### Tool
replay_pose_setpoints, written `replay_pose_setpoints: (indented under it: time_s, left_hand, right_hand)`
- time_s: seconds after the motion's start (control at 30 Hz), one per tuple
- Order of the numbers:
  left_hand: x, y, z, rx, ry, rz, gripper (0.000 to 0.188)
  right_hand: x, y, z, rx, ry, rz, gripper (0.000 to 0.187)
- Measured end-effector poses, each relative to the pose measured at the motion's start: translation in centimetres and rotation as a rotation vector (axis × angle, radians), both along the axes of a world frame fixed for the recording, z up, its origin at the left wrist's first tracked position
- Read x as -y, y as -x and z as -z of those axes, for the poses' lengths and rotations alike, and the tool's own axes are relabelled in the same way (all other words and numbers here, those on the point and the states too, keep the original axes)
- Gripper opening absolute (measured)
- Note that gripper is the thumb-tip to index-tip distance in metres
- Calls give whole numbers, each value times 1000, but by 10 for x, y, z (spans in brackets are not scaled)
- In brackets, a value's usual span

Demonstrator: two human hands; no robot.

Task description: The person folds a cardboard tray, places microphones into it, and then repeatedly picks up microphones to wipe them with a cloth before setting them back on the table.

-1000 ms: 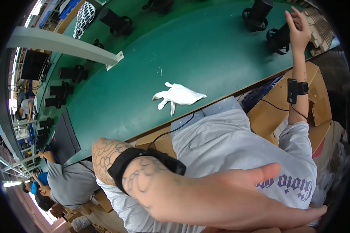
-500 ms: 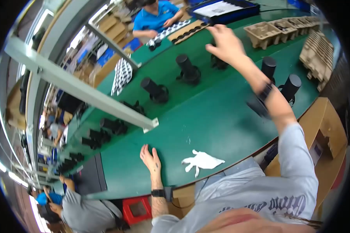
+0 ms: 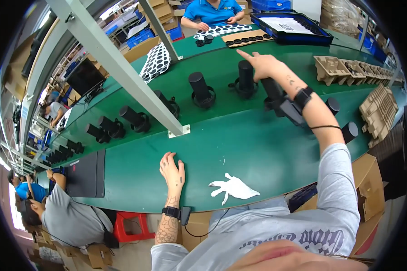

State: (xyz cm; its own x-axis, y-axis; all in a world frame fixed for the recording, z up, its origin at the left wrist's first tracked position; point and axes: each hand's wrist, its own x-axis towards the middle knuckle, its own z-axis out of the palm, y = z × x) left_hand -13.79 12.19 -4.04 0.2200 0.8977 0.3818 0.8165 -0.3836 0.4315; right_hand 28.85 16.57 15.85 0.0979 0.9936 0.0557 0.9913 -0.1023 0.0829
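Note:
My left hand (image 3: 172, 172) lies on the green tabletop (image 3: 140, 180), fingers loosely spread and holding nothing. Stretched far forward, my right hand (image 3: 266, 66) is beside the top of a black cylinder with a ring-shaped base (image 3: 245, 74). Its index finger points out past the cylinder; whether the lower fingers touch it I cannot tell. A second black cylinder (image 3: 271, 90) stands under my right wrist, partly hidden by the arm and a dark device strapped there. A white glove (image 3: 236, 188) lies flat, to the right of my left hand.
More black cylinders (image 3: 201, 88) stand in a row along the green belt. A metal post (image 3: 122, 67) slants down to the table. Pulp trays (image 3: 330, 67) are at the far right, stacked ones (image 3: 379, 113) nearer. A co-worker in blue (image 3: 212, 13) sits opposite; a black mat (image 3: 83, 174) lies left.
The view has shifted, so the row of cylinders shows more fully. My right hand, raised with fingers spread before, is now beside a cylinder's top. The left hand stays on the table.

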Motion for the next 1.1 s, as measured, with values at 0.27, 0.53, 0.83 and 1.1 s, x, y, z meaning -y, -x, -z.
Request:
replay_pose_setpoints:
  time_s: [0.27, 0.53, 0.83, 1.1]
  left_hand:
    - [-4, 10, 5, 42, -88, 80, 25]
    - [116, -58, -139, 830, 746, 665, 77]
    - [164, -72, -156, 476, 106, 789, 78]
    - [179, -64, -158, 339, -67, 879, 74]
  right_hand:
    - [73, 36, 34, -171, -440, -124, 48]
    - [255, 110, 116, -1909, -750, -235, 75]
    - [275, 156, 135, -2402, -731, -138, 81]
    - [285, 159, 123, -2613, -503, -139, 78]
